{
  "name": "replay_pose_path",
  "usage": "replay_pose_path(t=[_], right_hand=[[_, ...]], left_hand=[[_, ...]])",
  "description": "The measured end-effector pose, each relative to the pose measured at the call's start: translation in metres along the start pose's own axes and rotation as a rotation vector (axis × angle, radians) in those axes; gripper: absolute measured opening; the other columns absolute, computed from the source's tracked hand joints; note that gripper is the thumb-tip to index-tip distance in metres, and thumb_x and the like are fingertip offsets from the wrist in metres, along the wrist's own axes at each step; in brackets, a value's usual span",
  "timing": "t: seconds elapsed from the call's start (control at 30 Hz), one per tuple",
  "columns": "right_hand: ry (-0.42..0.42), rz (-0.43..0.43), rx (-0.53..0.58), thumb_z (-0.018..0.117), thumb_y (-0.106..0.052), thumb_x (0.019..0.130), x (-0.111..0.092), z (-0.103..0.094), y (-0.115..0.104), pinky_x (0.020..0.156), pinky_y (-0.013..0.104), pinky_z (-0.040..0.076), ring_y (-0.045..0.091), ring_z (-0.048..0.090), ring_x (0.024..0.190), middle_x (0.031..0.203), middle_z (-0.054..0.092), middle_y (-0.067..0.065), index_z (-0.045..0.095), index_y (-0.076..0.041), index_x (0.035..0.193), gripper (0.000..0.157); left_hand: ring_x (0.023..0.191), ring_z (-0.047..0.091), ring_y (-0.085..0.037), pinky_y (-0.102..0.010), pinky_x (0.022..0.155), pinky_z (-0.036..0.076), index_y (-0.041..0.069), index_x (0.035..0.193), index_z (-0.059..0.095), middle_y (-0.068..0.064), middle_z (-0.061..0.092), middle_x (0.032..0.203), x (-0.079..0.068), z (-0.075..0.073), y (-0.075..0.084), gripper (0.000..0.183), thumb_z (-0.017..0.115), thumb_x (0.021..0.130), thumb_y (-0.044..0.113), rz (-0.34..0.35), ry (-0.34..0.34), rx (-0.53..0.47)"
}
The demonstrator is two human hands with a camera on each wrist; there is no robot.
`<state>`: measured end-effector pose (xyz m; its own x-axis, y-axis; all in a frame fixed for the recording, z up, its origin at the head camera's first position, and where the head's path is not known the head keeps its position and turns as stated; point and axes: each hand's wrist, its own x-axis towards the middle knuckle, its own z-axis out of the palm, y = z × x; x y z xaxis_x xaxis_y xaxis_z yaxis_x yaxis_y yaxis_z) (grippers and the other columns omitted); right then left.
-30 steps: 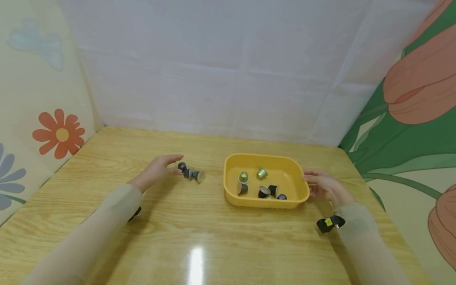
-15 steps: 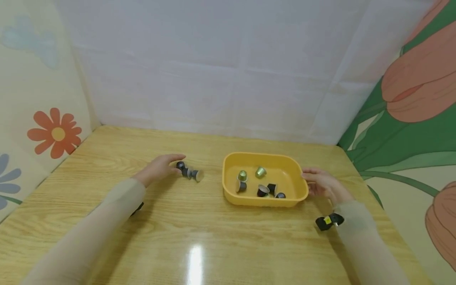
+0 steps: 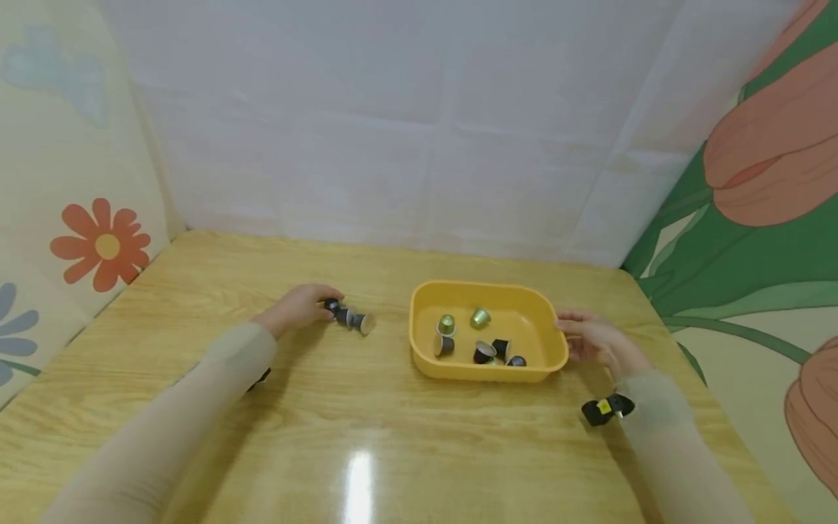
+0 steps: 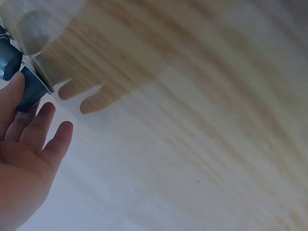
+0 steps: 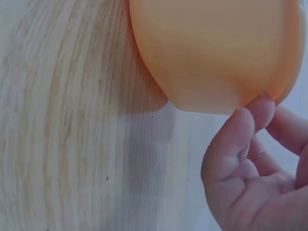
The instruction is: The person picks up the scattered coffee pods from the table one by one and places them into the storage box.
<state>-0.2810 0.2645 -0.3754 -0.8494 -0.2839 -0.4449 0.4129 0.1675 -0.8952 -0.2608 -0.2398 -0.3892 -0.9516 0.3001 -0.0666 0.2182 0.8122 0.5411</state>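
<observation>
In the head view my left hand (image 3: 300,308) has its thumb and forefinger around the nearest of several dark coffee capsules (image 3: 343,316) lying in a short row on the table. In the left wrist view the thumb lies against a dark capsule (image 4: 32,89), while the outer fingers stay loosely spread. My right hand (image 3: 596,340) holds the right end of a yellow plastic basin (image 3: 484,373) by its rim. Up close in the right wrist view, curled fingertips (image 5: 262,108) press on the basin wall (image 5: 207,57) just below the rim.
Inside the basin lie green capsules (image 3: 481,318) and several dark ones (image 3: 484,352), scattered on their sides or upright. The wooden table (image 3: 419,451) ends at a white cloth backdrop (image 3: 393,145), with flower-printed panels at left and right.
My left hand has moved slightly right, and its thumb and forefinger have closed in around the nearest dark capsule. The right hand and the basin stay in place.
</observation>
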Motion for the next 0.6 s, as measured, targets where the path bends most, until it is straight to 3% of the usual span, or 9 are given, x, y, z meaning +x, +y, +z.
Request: replay_pose_path(t=[0.17, 0.4, 0.6], right_hand=[[0.008, 0.007, -0.016, 0.051, -0.014, 0.102, 0.0002, 0.0003, 0.0003, 0.066, 0.027, 0.056, 0.013, 0.062, 0.075, 0.089, 0.064, -0.001, 0.038, 0.004, 0.141, 0.045], [0.004, 0.001, -0.001, 0.053, -0.014, 0.101, -0.0003, 0.0, 0.0002, 0.065, 0.027, 0.055, 0.013, 0.062, 0.075, 0.088, 0.063, 0.0, 0.053, -0.007, 0.124, 0.024], [-0.009, -0.001, 0.018, 0.053, -0.014, 0.101, -0.0018, -0.0003, 0.0006, 0.064, 0.026, 0.055, 0.013, 0.062, 0.074, 0.087, 0.064, 0.0, 0.058, -0.013, 0.115, 0.015]], left_hand=[[0.126, 0.044, -0.048, -0.057, 0.105, 0.035, -0.01, 0.128, 0.056, -0.03, 0.053, 0.131, 0.0001, 0.0009, -0.0011, 0.041, 0.066, 0.09, 0.001, 0.011, 0.014, 0.006], [0.122, 0.048, -0.046, -0.055, 0.105, 0.036, -0.011, 0.123, 0.059, -0.03, 0.057, 0.126, 0.0003, 0.001, -0.0048, 0.041, 0.072, 0.086, 0.004, -0.017, 0.065, -0.026], [0.121, 0.049, -0.046, -0.056, 0.105, 0.036, -0.011, 0.123, 0.059, -0.03, 0.057, 0.126, -0.0048, -0.0013, -0.0042, 0.043, 0.072, 0.086, 0.006, -0.034, 0.086, -0.003]])
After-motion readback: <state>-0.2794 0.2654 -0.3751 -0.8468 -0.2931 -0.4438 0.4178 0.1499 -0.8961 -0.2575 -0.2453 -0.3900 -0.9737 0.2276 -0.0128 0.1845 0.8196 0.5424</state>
